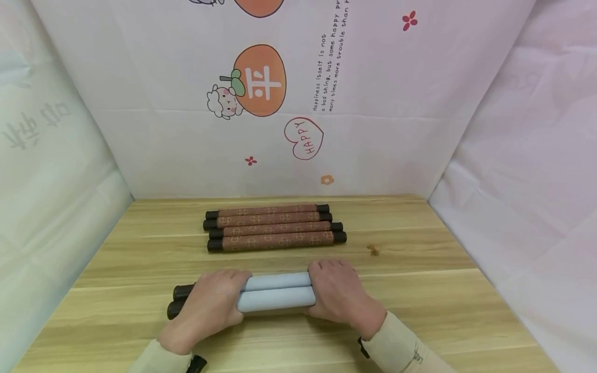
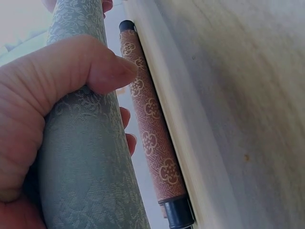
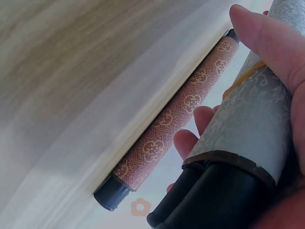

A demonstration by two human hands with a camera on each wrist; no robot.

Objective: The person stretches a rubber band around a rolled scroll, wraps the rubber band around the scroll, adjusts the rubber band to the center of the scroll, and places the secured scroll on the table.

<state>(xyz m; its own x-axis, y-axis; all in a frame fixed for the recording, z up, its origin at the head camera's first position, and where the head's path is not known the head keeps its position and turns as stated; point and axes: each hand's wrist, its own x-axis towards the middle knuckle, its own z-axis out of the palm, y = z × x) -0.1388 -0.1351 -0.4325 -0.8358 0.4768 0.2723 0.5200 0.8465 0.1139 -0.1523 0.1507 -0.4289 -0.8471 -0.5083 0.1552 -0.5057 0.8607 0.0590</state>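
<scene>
Both hands hold a pale blue patterned scroll (image 1: 280,291), which shows as two parallel rolls side by side above the near part of the table. My left hand (image 1: 213,300) grips it left of the middle, the thumb (image 2: 105,71) lying across the cloth, and two black knobs (image 1: 176,309) stick out on the left. My right hand (image 1: 339,292) grips the right part, its fingers curled round the rolls. In the right wrist view, black knobs (image 3: 214,200) project from that end, and a narrow yellowish strip (image 3: 243,78) crosses the cloth.
Several brown scrolls (image 1: 283,240) with gold flower patterns and black ends lie side by side farther back on the wooden table (image 1: 401,321). A small brown mark (image 1: 372,249) lies to their right. White printed cloth (image 1: 373,150) hangs behind, with more cloth on both sides.
</scene>
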